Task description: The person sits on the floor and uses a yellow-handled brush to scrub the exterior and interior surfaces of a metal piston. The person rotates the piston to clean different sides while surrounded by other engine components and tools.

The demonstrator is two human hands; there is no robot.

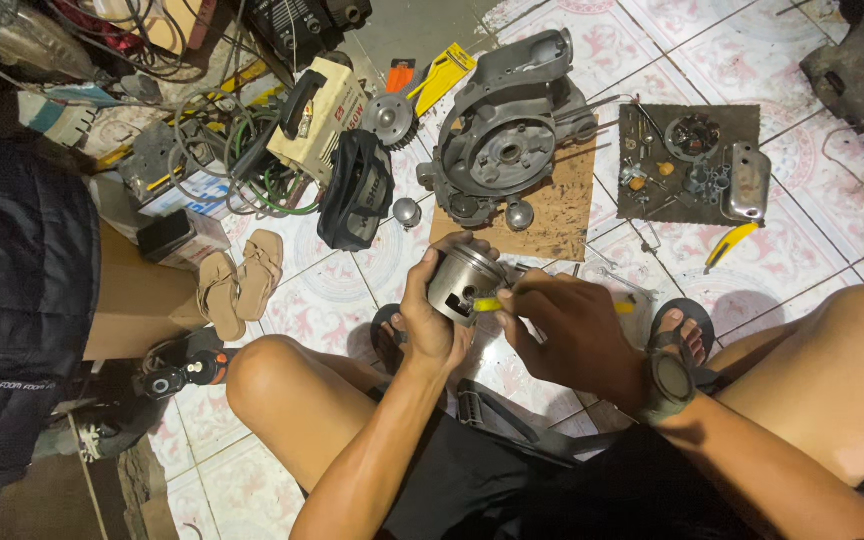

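The left hand clamps around a smooth, round grey metal piston, held in the air above the patterned floor tiles. The right hand pinches a slim yellow-handled tool, its tip in the piston's side hole. A slip could scratch the polished skirt or jab a finger.

Floor: glossy white tiles with pink floral pattern, grey grout lines. Lighting harsh from above, dark at left and top edges. Brown board and dark mat lie flat on tiles
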